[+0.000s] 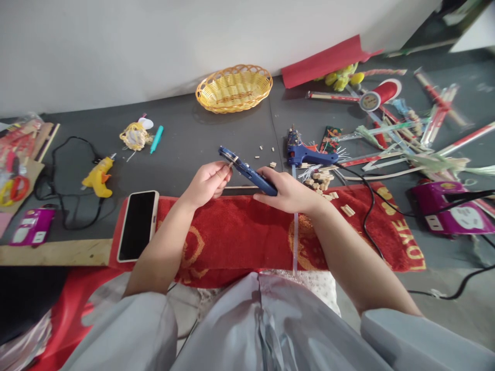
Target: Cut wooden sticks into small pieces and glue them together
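My right hand (284, 189) is closed around a pair of blue cutters (251, 174), which slant up and to the left. At their head, my left hand (209, 183) pinches a thin wooden stick (233, 162); its tip meets the tool, and the rest is hidden by my fingers. Several short cut wooden bits (261, 148) lie just beyond the cutters. A pile of small wooden pieces (319, 180) sits to the right of my right hand. Below both hands stretches a red towel (240, 237).
A blue glue gun (309, 154) with a black cord stands at the right, near a red ribbon spool (382, 95) and scattered sticks. The yellow wicker basket (234, 90) is at the back. Left are a phone (138, 226), a yellow glue gun (98, 176) and scissors (17, 188).
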Demonstrator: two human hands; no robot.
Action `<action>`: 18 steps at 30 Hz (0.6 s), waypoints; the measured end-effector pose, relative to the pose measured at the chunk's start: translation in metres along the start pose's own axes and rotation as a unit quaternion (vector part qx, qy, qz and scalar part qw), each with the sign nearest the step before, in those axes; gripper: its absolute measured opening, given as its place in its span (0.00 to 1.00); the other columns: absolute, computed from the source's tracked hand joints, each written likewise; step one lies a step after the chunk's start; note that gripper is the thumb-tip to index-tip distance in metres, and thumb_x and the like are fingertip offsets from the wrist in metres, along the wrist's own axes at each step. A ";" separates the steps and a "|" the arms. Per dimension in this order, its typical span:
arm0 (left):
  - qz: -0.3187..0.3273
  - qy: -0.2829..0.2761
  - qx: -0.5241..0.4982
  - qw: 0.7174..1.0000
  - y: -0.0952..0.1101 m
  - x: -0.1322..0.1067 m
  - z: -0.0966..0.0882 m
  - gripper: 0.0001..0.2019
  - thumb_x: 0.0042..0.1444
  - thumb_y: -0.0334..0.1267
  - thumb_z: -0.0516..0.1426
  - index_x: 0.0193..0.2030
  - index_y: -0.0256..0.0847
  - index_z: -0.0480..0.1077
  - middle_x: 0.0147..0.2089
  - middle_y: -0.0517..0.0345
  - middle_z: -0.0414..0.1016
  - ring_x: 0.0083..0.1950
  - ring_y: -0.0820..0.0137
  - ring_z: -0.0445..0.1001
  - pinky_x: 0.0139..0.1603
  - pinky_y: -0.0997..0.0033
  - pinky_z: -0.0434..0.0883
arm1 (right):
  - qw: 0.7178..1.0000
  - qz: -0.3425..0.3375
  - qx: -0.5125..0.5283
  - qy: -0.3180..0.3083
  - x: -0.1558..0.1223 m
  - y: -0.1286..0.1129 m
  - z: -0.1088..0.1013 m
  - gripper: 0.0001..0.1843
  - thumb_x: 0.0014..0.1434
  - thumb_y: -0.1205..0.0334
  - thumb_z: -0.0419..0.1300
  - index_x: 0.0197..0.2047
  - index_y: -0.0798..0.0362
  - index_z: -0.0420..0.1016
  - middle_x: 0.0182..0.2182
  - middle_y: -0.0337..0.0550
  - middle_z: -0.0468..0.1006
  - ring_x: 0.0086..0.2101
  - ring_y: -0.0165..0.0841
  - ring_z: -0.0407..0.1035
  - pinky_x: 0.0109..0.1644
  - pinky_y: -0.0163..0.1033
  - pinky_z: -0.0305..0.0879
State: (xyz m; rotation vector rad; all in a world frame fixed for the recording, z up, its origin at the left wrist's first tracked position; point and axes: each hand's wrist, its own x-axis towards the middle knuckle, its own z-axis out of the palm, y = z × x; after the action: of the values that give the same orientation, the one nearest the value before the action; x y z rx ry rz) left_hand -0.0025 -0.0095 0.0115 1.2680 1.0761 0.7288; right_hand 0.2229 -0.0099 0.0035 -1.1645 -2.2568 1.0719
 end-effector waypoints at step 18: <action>0.055 0.241 0.448 0.859 -0.008 0.010 -0.007 0.14 0.63 0.42 0.47 0.33 0.39 0.69 0.26 0.58 0.68 0.29 0.72 0.66 0.31 0.71 0.57 | 0.984 0.128 0.096 0.079 0.004 0.002 -0.001 0.27 0.50 0.43 0.59 0.47 0.53 0.65 0.35 0.43 0.73 0.34 0.35 0.67 0.40 0.43 0.64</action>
State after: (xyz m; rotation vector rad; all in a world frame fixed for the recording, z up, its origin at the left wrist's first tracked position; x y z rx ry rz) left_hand -0.0064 0.0012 0.0018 2.0044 1.8959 0.6567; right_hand 0.2222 -0.0053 0.0025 -1.4278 -1.8757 1.2143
